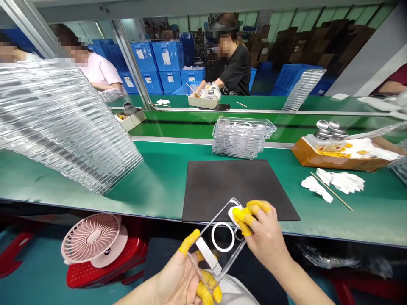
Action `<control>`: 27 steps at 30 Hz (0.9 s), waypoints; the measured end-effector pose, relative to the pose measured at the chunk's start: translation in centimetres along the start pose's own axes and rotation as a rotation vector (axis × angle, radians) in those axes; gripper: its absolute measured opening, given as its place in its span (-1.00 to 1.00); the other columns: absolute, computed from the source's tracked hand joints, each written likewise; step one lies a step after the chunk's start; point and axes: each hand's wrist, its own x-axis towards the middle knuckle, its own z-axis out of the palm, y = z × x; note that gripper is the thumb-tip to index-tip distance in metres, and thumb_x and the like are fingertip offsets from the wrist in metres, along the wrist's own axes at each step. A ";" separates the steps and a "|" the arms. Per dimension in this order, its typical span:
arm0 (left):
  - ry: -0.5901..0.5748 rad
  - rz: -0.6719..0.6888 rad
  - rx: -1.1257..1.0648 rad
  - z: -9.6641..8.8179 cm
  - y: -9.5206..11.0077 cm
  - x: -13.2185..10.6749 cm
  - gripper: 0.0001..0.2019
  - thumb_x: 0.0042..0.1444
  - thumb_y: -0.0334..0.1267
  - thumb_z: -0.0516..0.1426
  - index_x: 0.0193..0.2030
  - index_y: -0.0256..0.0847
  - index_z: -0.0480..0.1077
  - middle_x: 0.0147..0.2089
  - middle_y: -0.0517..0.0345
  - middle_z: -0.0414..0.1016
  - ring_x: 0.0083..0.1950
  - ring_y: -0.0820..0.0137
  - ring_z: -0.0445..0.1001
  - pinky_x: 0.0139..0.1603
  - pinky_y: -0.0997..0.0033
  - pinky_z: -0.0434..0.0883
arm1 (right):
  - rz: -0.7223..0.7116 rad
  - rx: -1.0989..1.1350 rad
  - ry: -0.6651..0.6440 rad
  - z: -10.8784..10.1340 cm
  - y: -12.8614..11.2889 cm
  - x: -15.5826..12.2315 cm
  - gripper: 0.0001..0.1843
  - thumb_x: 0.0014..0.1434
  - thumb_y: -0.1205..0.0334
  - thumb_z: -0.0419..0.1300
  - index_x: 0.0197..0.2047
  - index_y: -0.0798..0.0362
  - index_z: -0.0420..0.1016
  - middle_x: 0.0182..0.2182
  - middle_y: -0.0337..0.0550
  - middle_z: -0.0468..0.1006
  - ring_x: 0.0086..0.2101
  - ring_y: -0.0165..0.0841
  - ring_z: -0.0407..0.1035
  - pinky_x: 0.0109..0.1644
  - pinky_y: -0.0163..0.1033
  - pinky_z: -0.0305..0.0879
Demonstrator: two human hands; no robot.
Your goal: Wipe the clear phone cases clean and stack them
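Note:
My left hand (187, 271), with yellow finger cots on its fingertips, grips the lower end of a clear phone case (227, 267). The case is tilted, just in front of the bench edge, and carries a white ring (223, 237) and a white strip (208, 255). On its upper right corner, my right hand (263, 233) pinches a small white wipe (233, 215) against the surface. Yellow cots cover those fingers too. A dark grey mat (235, 186) lies on the bench beyond both hands.
Behind the mat stands a stack of clear cases (243, 135); a tall leaning stack (70, 127) rises at left. To the right are an orange-brown box (305, 154), crumpled wipes (346, 181) and a wooden stick (332, 191). A pink fan (92, 237) sits on red stools (95, 275). Co-workers sit opposite.

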 end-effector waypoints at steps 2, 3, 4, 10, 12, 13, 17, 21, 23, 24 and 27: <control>-0.001 0.004 -0.006 -0.2 -0.1 0.1 -0.33 0.14 0.33 -0.04 0.09 -0.25 0.22 -0.30 -0.01 0.58 -0.51 0.27 0.60 -0.57 0.49 0.43 | -0.074 0.088 -0.045 0.3 -1.3 -0.1 -0.80 0.16 0.50 0.07 -0.28 0.08 0.47 -0.34 -0.10 0.43 -0.19 -0.24 0.28 0.01 0.02 0.21; 0.001 0.012 -0.009 -0.4 -0.1 0.2 -0.34 0.15 0.32 -0.04 0.10 -0.25 0.22 -0.31 -0.01 0.58 -0.49 0.27 0.60 -0.56 0.49 0.43 | -0.108 0.128 -0.063 0.5 -2.1 -0.1 -0.78 0.14 0.52 0.05 -0.28 0.09 0.47 -0.34 -0.11 0.44 -0.19 -0.25 0.28 0.04 0.02 0.20; 0.001 0.019 -0.009 -0.5 -0.1 0.2 -0.34 0.15 0.32 -0.04 0.10 -0.25 0.21 -0.31 -0.02 0.58 -0.46 0.25 0.61 -0.53 0.48 0.43 | -0.123 0.142 -0.070 0.8 -2.6 -0.1 -0.77 0.13 0.53 0.04 -0.29 0.09 0.47 -0.34 -0.12 0.44 -0.20 -0.26 0.28 0.08 0.03 0.17; -0.013 0.017 0.018 -0.4 0.0 0.0 -0.30 0.13 0.33 -0.04 0.11 -0.28 0.20 -0.34 -0.04 0.58 -0.48 0.25 0.60 -0.61 0.56 0.32 | -0.008 -0.189 -0.029 1.0 0.2 1.4 -0.80 0.11 0.47 0.09 -0.46 0.02 0.40 -0.47 -0.17 0.35 -0.27 -0.26 0.21 0.13 0.09 0.09; 0.005 0.020 0.027 -0.2 0.0 0.0 -0.29 0.12 0.34 -0.02 0.12 -0.28 0.20 -0.36 -0.03 0.57 -0.45 0.26 0.61 -0.59 0.58 0.32 | 0.008 -0.248 -0.036 0.6 1.2 2.0 -0.79 0.11 0.47 0.09 -0.49 0.01 0.38 -0.50 -0.18 0.32 -0.30 -0.26 0.20 0.10 0.08 0.10; 0.013 0.018 0.033 -0.1 0.0 0.0 -0.29 0.11 0.34 -0.02 0.11 -0.29 0.21 -0.38 -0.01 0.57 -0.43 0.26 0.61 -0.57 0.58 0.33 | 0.018 -0.254 -0.040 0.3 1.4 2.1 -0.78 0.11 0.48 0.08 -0.49 0.01 0.38 -0.51 -0.18 0.31 -0.31 -0.26 0.20 0.09 0.08 0.10; 0.013 0.076 0.158 0.0 0.2 -0.6 -0.31 0.12 0.35 -0.06 0.03 -0.29 0.30 -0.40 0.02 0.55 -0.47 0.39 0.56 -0.51 0.58 0.36 | 0.123 -0.105 -0.089 -2.5 1.0 1.3 -0.76 0.19 0.41 0.08 -0.45 -0.01 0.45 -0.51 -0.17 0.37 -0.33 -0.25 0.27 -0.01 0.07 0.20; 0.134 0.525 0.796 -0.4 1.3 -2.4 -0.37 0.19 0.28 -0.05 0.14 -0.20 0.32 -0.13 -0.06 0.56 -0.18 0.23 0.60 -0.17 0.28 0.52 | 0.483 0.273 0.198 -7.3 2.8 -1.8 -0.84 0.14 0.15 0.30 -0.18 -0.07 0.57 -0.19 -0.12 0.54 -0.17 -0.18 0.43 -0.18 -0.06 0.40; 0.294 0.872 1.265 -0.7 2.2 -3.0 -0.31 0.13 0.25 0.09 0.29 -0.11 0.18 0.06 -0.10 0.49 0.04 0.09 0.53 0.02 0.10 0.50 | 0.764 0.335 0.501 -9.0 4.6 -3.8 -0.66 -0.02 0.11 0.43 -0.13 -0.07 0.59 -0.15 -0.13 0.56 -0.22 -0.18 0.47 -0.22 -0.09 0.45; 0.363 1.032 1.483 -0.8 2.6 -3.2 -0.23 0.08 0.22 0.17 0.34 -0.09 0.11 0.13 -0.13 0.44 0.11 0.04 0.49 0.08 0.05 0.47 | 0.879 0.364 0.600 -9.3 5.5 -4.8 -0.60 -0.09 0.09 0.47 -0.14 -0.07 0.60 -0.16 -0.14 0.57 -0.24 -0.18 0.48 -0.23 -0.09 0.46; 0.415 1.350 1.922 -1.5 3.3 -2.7 -0.10 0.02 0.11 0.28 0.39 -0.18 0.00 0.18 -0.21 0.41 0.19 0.02 0.43 0.15 0.09 0.45 | 1.034 0.473 0.664 -8.8 7.4 -7.0 -0.54 -0.24 0.05 0.52 -0.23 -0.03 0.62 -0.22 -0.12 0.59 -0.26 -0.17 0.49 -0.19 -0.07 0.48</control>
